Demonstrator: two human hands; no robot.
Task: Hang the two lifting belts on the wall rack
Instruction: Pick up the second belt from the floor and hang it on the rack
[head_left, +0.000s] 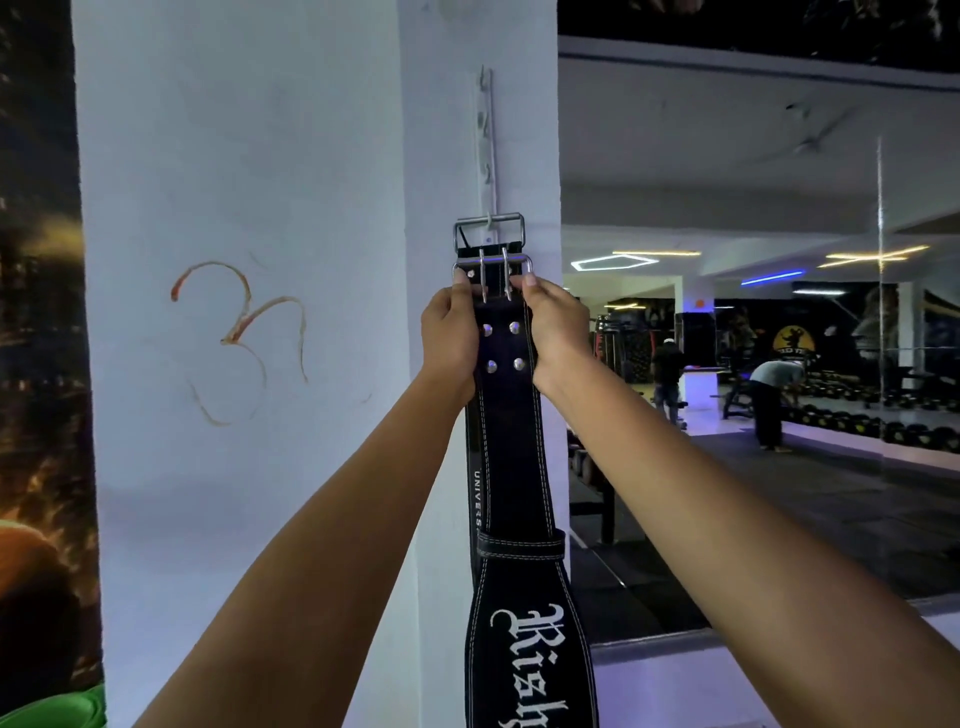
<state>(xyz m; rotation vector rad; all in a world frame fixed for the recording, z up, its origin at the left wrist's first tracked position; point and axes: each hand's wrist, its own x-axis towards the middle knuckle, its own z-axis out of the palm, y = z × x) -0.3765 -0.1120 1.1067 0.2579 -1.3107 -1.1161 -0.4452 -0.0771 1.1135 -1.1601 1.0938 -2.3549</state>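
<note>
A white wall rack (485, 140) with several hooks runs vertically up a white pillar. One black lifting belt (474, 499) hangs flat on the pillar, its steel buckle (489, 224) caught over a lower hook. In front of it a second black belt (511, 467) with white gothic lettering hangs down. My left hand (449, 338) and my right hand (553, 332) grip this front belt on either side just under its double-prong buckle (493, 270), which sits right below the hooked buckle.
The white pillar (249, 312) carries an orange painted symbol (241, 338). To the right a large mirror (779, 312) reflects the gym: dumbbell racks, a bench and two people. A dark mural covers the wall at far left.
</note>
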